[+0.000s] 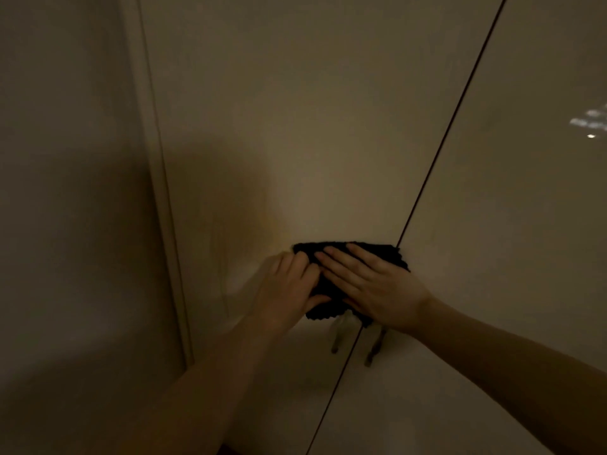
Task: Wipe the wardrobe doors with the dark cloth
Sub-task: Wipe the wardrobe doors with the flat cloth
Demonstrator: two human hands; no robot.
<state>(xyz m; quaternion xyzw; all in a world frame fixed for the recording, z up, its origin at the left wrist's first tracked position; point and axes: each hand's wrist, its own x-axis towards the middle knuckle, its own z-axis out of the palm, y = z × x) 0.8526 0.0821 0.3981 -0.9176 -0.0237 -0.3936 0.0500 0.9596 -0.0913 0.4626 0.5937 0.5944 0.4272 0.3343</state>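
A dark cloth is pressed flat against the left wardrobe door, just left of the seam between the two doors. My right hand lies spread on the cloth with fingers pointing up and left. My left hand rests on the cloth's left edge, its fingers curled over it and its thumb under the lower part. The right wardrobe door begins at the thin dark seam. Both hands hide most of the cloth.
Two slim metal handles hang just below the cloth, the left handle and the right handle, one on each side of the seam. A pale side panel stands left of the doors. The room is dim.
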